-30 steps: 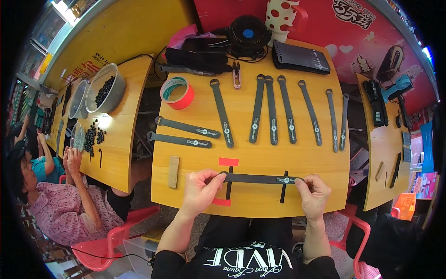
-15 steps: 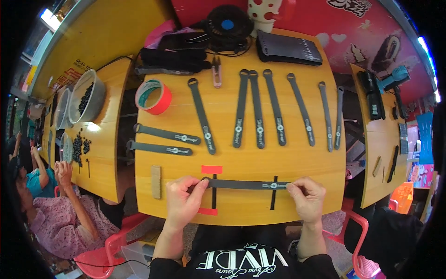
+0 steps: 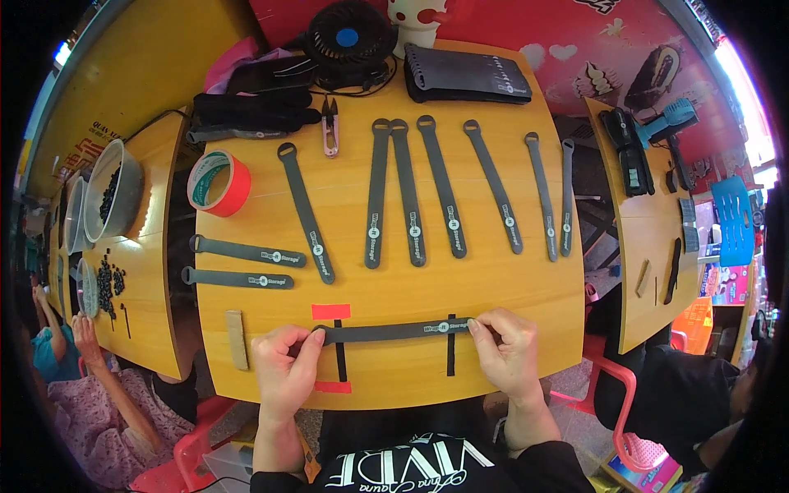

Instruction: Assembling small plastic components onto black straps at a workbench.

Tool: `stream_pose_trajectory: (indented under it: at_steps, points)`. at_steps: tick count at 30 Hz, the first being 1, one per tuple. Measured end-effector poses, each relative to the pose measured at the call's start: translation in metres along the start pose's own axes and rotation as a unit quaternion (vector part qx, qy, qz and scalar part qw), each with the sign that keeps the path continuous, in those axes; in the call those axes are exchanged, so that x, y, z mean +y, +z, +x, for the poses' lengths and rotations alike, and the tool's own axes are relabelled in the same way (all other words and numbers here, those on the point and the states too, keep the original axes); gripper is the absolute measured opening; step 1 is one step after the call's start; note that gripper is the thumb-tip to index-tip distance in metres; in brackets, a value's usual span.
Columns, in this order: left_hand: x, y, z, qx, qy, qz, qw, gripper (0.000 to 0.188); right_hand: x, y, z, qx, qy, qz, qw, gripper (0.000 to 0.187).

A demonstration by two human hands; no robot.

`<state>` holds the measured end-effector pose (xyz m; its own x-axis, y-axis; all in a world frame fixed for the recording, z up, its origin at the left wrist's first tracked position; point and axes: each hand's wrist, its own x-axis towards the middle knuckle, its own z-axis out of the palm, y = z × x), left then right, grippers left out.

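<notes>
A dark grey strap with pale print is stretched level between my two hands near the table's front edge. My left hand pinches its left end between thumb and fingers. At the other end, my right hand pinches the printed tip. Beneath the strap, two black strips lie on the table: the left strip between two red tape pieces, the upper red piece and the lower red piece, and the right strip. The strap crosses over both strips; I cannot tell whether it touches the table.
Several grey straps with looped ends, such as one strap, lie across the table. A red tape roll, pink-handled snips, a strap stack and a fan stand farther back. Another person sits left.
The whole view has shifted, so the table and its things sit farther left in the picture. Both hands keep their pinch on the strap, which stays over the strips.
</notes>
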<state>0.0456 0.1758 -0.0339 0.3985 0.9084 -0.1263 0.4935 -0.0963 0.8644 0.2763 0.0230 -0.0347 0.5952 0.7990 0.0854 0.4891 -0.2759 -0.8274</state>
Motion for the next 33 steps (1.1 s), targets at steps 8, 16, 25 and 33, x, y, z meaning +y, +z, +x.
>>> stream_pose_trajectory:
  at_steps: [8, 16, 25, 33]
  points:
    - [-0.0017, -0.0012, 0.0011, -0.006, -0.018, -0.009, 1.000, 0.016, -0.0019, 0.0056, 0.0024, 0.016, -0.003, -0.027, 1.000, 0.009]
    - [-0.0014, -0.0005, 0.0026, -0.008, -0.021, -0.018, 1.000, 0.016, -0.0037, 0.0053, 0.0041, 0.020, 0.002, -0.043, 0.999, 0.009]
    - [0.0018, -0.0006, 0.0069, -0.009, 0.010, 0.031, 0.999, 0.015, -0.0046, 0.0008, 0.0025, -0.004, 0.010, -0.065, 0.998, 0.008]
    - [0.0076, -0.0042, 0.0068, -0.020, -0.018, 0.014, 1.000, 0.016, -0.0048, 0.0049, 0.0037, -0.002, 0.038, -0.050, 0.998, 0.010]
